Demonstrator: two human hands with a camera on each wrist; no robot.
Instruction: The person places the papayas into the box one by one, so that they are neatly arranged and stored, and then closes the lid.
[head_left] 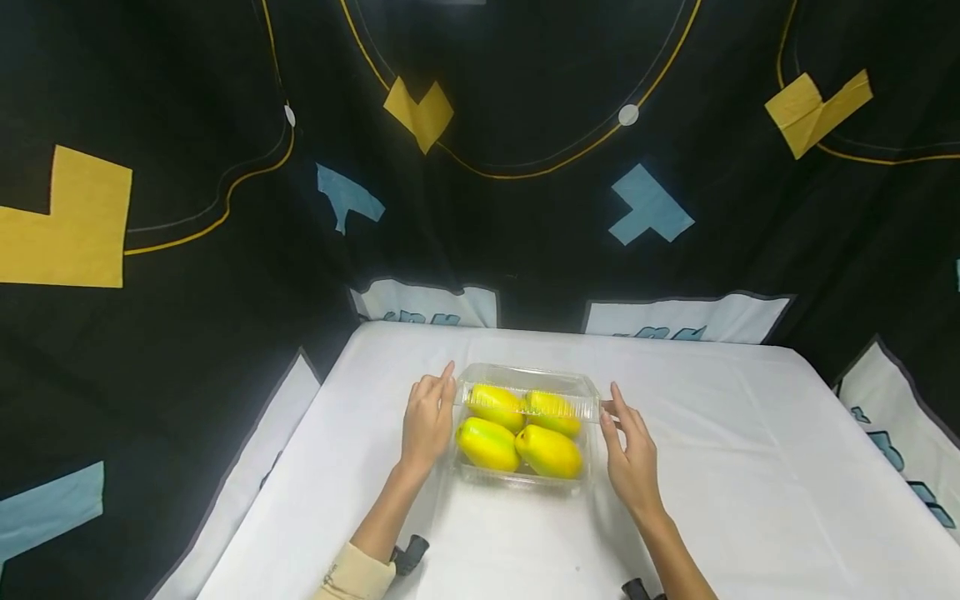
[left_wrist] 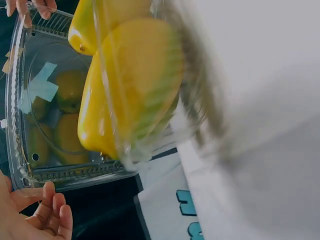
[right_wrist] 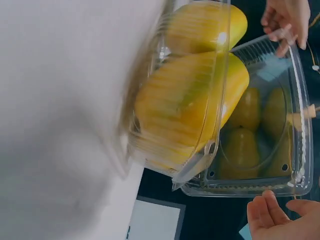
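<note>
A clear plastic clamshell container (head_left: 517, 482) stands on the white table with several yellow-green mangoes (head_left: 550, 452) inside. Its hinged clear lid (head_left: 540, 379) is raised at an angle, and the fruit shows reflected in it in both wrist views. At the lid's left corner my left hand (head_left: 429, 423) pinches the edge, its index finger pointing up. My right hand (head_left: 632, 458) holds the opposite corner between thumb and fingers. From the wrists, the left hand (left_wrist: 37, 215) and right hand (right_wrist: 280, 220) appear with their fingertips at the lid's rim.
White cloth covers the table (head_left: 750, 467) around the container. Beyond its far edge hangs a black curtain (head_left: 517, 242) with yellow and blue patches. Dark wrist camera mounts (head_left: 410, 554) sit below both hands.
</note>
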